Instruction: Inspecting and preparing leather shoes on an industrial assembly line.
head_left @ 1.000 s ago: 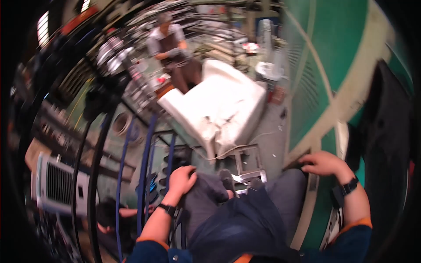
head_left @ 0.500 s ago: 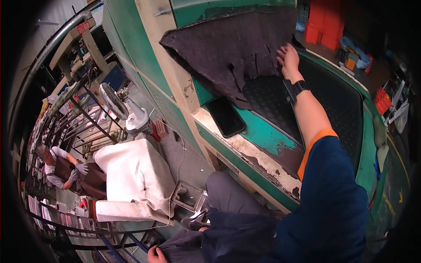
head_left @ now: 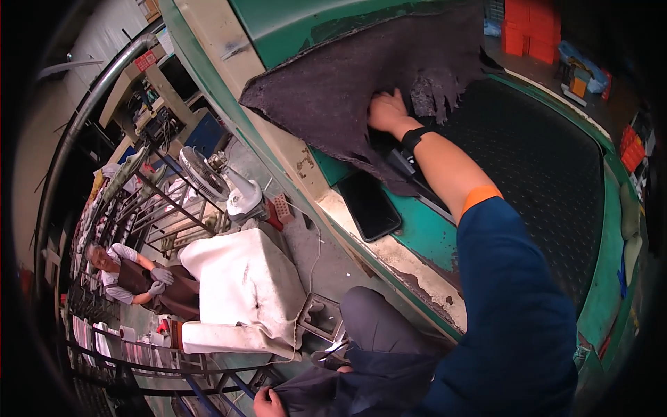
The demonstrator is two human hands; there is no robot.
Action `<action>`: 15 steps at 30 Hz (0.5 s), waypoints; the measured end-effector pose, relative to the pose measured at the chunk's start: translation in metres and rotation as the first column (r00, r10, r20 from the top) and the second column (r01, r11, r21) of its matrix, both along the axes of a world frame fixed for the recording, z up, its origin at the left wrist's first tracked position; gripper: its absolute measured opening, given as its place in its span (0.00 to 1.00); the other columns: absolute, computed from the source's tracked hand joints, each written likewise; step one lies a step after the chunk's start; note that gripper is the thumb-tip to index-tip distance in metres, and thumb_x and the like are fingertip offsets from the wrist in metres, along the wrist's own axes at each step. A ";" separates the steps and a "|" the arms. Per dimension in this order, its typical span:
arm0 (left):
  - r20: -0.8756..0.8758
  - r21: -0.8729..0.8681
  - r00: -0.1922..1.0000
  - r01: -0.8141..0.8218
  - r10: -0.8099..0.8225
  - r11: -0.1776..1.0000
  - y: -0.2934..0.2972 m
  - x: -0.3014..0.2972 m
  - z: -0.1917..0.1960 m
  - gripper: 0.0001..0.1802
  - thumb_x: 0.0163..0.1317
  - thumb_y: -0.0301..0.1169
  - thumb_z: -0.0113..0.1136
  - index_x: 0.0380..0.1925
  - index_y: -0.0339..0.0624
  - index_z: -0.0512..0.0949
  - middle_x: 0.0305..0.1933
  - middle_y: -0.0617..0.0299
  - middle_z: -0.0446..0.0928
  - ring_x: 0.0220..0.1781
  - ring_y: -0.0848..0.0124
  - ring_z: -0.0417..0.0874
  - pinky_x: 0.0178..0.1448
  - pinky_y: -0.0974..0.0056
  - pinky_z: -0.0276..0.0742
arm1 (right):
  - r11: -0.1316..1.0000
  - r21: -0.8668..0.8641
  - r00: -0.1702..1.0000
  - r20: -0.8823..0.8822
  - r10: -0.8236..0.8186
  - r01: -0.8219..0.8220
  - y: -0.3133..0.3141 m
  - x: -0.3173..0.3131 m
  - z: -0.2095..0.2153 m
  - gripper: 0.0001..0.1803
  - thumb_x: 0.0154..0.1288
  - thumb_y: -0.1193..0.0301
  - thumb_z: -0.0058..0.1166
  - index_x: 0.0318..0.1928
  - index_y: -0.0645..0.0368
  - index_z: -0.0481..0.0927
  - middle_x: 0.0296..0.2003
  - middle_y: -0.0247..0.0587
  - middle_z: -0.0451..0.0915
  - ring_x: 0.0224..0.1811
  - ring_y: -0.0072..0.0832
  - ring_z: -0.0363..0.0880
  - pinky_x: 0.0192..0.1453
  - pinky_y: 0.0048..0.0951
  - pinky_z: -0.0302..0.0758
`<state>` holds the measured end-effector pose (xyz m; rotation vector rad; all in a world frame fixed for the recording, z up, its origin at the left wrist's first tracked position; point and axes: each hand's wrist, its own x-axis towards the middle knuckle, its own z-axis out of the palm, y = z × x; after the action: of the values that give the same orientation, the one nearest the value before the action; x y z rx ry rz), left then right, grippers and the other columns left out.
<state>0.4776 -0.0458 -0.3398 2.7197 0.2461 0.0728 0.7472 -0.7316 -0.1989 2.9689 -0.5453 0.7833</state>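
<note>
A dark brown, leather-like sheet (head_left: 313, 90) with a ragged, torn edge is draped over the green machine (head_left: 431, 224). My right hand (head_left: 388, 111) has its fingers curled at the sheet's torn lower edge, gripping it there; some fingertips are hidden by the folds. Below my right wrist, a dark bar-shaped part (head_left: 401, 163) shows beside the sheet. A black smartphone (head_left: 369, 206) lies on the green ledge, close to the sheet's lower corner. At the bottom edge of the picture, my left hand (head_left: 269, 403) is by my dark trousers, its fingers mostly cut off from view.
Black textured matting (head_left: 528, 174) covers the machine's bed on the right. To the left, a white cloth-covered block (head_left: 243, 278) stands near a white fan (head_left: 240, 194). A co-worker (head_left: 149, 278) wearing gloves and a brown apron is farther left. Orange crates (head_left: 531, 31) are stacked behind.
My right hand has moved left and down, from open beside the sheet's right part to its torn lower edge. The sheet's torn right part has shifted and bunched. The view has turned slightly.
</note>
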 end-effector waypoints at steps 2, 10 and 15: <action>-0.022 0.028 1.000 0.000 0.001 1.000 -0.004 0.001 0.000 0.18 0.66 0.37 0.55 0.43 0.33 0.83 0.43 0.41 0.84 0.45 0.48 0.84 0.51 0.54 0.77 | 0.993 -0.050 0.938 -0.323 -0.121 0.111 -0.032 -0.031 0.004 0.18 0.60 0.60 0.54 0.44 0.54 0.88 0.51 0.42 0.84 0.62 0.38 0.75 0.78 0.60 0.45; 0.015 -0.025 0.999 0.029 -0.029 0.999 0.001 0.006 -0.007 0.18 0.66 0.37 0.56 0.45 0.32 0.82 0.44 0.42 0.83 0.46 0.50 0.83 0.53 0.55 0.76 | 0.778 0.123 0.611 0.549 -0.570 0.616 -0.169 -0.169 -0.044 0.43 0.53 0.55 0.66 0.69 0.52 0.68 0.66 0.56 0.69 0.72 0.48 0.63 0.75 0.49 0.59; -0.043 -0.083 0.999 -0.034 0.030 0.996 -0.011 0.015 0.010 0.22 0.66 0.40 0.57 0.49 0.32 0.81 0.47 0.42 0.83 0.50 0.50 0.83 0.58 0.54 0.75 | 0.544 0.839 0.688 0.401 -0.605 -0.011 -0.228 -0.231 -0.048 0.55 0.50 0.52 0.73 0.74 0.60 0.58 0.66 0.53 0.70 0.69 0.43 0.69 0.73 0.36 0.63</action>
<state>0.4928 -0.0571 -0.3302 2.6366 0.2979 0.0140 0.5158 -0.9598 -0.2474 2.8984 -1.9135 2.0239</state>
